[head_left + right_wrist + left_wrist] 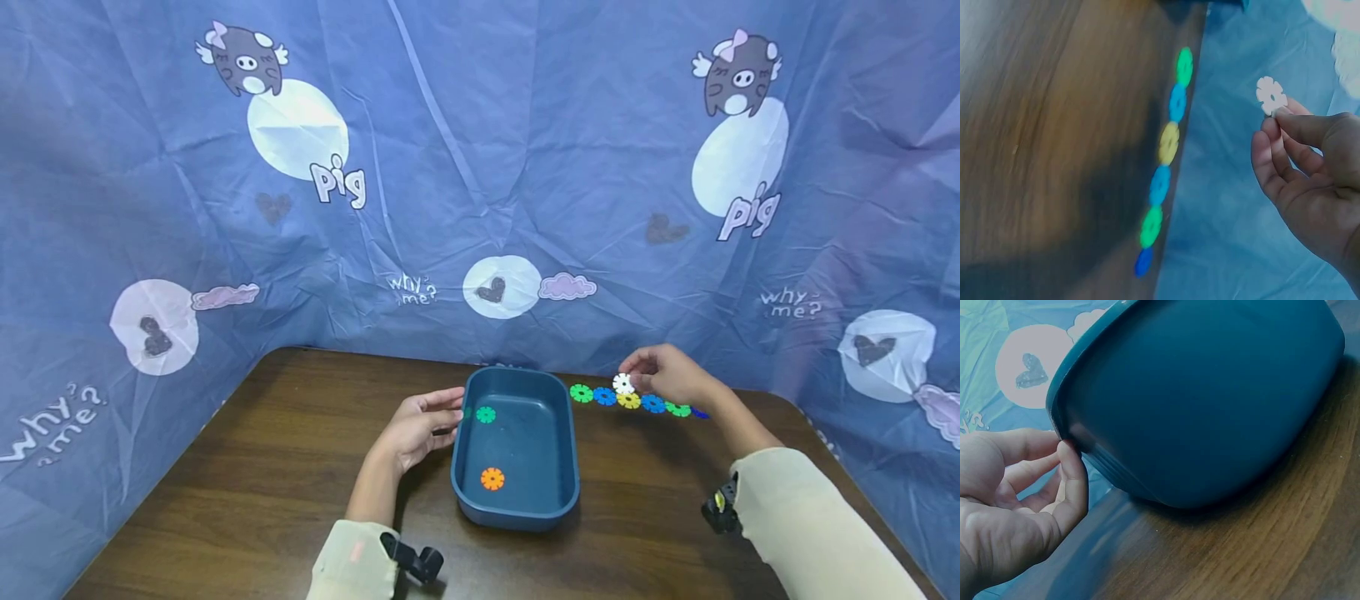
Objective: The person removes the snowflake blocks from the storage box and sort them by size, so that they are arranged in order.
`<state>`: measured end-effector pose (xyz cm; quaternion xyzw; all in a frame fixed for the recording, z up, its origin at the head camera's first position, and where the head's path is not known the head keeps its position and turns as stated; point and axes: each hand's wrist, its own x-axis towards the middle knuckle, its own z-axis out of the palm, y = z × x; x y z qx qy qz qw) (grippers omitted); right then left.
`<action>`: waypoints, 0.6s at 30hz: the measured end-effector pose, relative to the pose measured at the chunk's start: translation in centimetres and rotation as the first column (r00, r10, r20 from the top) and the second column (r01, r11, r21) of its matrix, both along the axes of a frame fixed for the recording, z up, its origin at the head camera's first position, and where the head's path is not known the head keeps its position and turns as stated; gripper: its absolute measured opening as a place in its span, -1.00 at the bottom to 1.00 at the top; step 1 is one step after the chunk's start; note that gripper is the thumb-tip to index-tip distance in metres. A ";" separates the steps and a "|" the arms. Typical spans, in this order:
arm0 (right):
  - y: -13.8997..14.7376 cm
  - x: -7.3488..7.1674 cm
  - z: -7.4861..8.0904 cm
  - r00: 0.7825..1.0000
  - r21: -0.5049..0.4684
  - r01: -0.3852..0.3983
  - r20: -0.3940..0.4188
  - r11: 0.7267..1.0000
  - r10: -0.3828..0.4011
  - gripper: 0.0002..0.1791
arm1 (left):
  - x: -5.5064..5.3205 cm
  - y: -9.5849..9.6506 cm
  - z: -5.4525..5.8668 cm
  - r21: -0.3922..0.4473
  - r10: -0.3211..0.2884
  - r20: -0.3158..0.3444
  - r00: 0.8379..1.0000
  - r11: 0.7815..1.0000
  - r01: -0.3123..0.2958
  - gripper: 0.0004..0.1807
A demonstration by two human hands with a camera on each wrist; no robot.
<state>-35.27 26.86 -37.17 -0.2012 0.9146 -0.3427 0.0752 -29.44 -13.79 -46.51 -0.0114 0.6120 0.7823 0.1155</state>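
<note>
My right hand [675,375] pinches a white notched plastic disc [1271,95] between thumb and fingertips. In the head view it is held just above a row of similar discs along the table's far edge. From the left the row runs green disc [581,392], blue disc [604,396], yellow disc [628,401], blue disc [653,404], green disc [678,410] and dark blue disc [700,413]. My left hand [416,432] touches the outer left side of a dark blue plastic tub [1210,406], fingertips near its rim. Inside lie a teal-green disc [486,414] and an orange disc [492,478].
The tub stands mid-table on a brown wood-grain table [262,467]. A blue printed curtain [480,167] hangs close behind the far edge and along both sides. Small black devices [415,560] are strapped at both cuffs.
</note>
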 end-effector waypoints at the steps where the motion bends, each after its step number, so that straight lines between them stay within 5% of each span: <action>1: 0.5 0.0 -0.2 1.000 -0.005 0.008 -0.001 1.000 -0.008 -0.82 | 0.0 0.0 0.0 -0.003 0.000 -0.002 1.000 1.000 0.000 -0.49; 10: 5.7 -0.2 -2.3 0.985 -0.159 0.171 0.008 0.972 -0.172 -0.72 | 0.2 -0.1 0.0 -0.008 -0.003 -0.009 1.000 1.000 0.003 -0.49; 18: 9.6 0.2 -5.1 0.924 -0.305 0.365 0.006 0.880 -0.381 -0.67 | 0.4 -0.1 0.3 0.012 -0.004 -0.001 1.000 1.000 0.004 -0.48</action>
